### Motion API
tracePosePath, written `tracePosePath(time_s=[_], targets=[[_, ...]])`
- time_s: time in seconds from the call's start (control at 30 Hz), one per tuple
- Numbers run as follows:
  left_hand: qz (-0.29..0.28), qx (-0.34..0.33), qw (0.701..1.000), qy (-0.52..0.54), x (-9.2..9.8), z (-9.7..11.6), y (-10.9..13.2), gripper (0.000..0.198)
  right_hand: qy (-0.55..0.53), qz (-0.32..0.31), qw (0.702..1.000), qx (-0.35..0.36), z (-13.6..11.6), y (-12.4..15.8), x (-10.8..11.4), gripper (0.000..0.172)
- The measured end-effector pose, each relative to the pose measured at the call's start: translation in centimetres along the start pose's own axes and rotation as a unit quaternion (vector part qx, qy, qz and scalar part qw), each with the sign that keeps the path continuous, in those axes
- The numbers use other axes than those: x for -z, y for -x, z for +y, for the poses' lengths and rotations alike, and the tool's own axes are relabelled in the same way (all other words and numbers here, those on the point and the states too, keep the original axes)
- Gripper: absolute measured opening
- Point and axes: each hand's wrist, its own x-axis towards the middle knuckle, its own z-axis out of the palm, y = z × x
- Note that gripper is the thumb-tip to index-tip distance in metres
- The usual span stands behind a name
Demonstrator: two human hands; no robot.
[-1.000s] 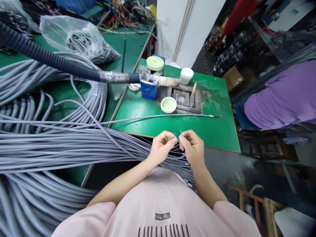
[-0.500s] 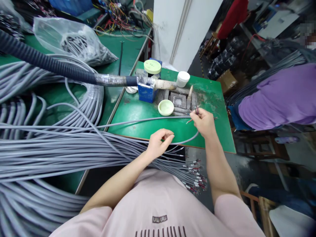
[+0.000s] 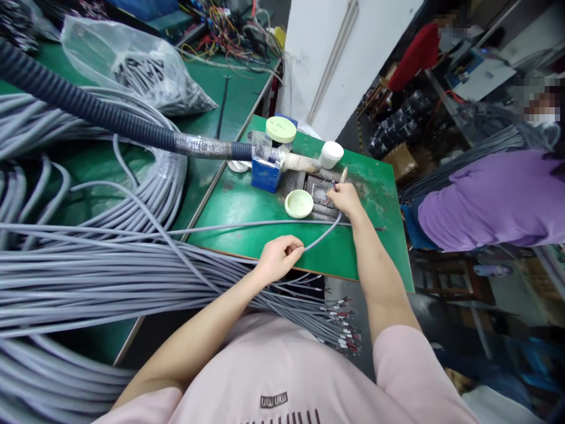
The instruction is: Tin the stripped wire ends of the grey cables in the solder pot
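My right hand point(image 3: 345, 199) is closed on the stripped end of a grey cable point(image 3: 321, 237) and holds its wire tips over the grey metal solder pot point(image 3: 321, 189) on the green table point(image 3: 247, 206). My left hand point(image 3: 278, 258) pinches the same cable nearer to me, at the table's front edge. A second grey cable point(image 3: 247, 224) lies across the table. A pale green lid point(image 3: 299, 204) sits just left of the pot.
A big bundle of grey cables point(image 3: 88, 271) fills the left side and drapes over my lap. A black corrugated hose point(image 3: 97, 112) ends at a blue box point(image 3: 265, 171). A white jar point(image 3: 331, 154) and a green-lidded jar point(image 3: 281, 131) stand behind. A person in purple point(image 3: 489, 197) is at right.
My right hand has left my left hand and carried the cable's end forward, from in front of my chest to the solder pot. My left hand stayed near the table's edge.
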Motion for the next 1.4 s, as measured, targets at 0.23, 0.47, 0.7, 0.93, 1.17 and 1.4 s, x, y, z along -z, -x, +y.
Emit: tracePosePath(time_s=[0.23,0.47,0.7,0.93,1.17,1.4], targets=[[-0.025,-0.065,0.992,-0.103,0.4,-0.1,-1.3,0.013,0.102,-0.032,0.994,-0.024,-0.2,-1.8,-0.7,0.025],[-0.03,-0.087,0.987,-0.131,0.4,-0.3,-1.2,0.015,0.163,-0.064,0.984,-0.024,-0.7,-1.9,-0.9,0.029],[-0.026,-0.101,0.984,-0.147,0.4,-0.3,-1.1,0.015,0.184,-0.066,0.98,-0.028,-0.8,-1.9,-1.1,0.031],[-0.025,-0.11,0.982,-0.152,0.4,-0.4,-1.1,0.014,0.172,-0.062,0.983,-0.03,-1.0,-1.9,-1.0,0.028],[-0.018,-0.111,0.981,-0.158,0.4,-0.4,-1.0,0.016,0.094,-0.036,0.995,-0.019,-1.3,-0.1,1.1,0.022],[-0.094,-0.148,0.967,-0.187,0.0,0.0,-0.4,0.02,-0.299,-0.049,0.953,0.0,-1.2,7.5,5.8,0.026]])
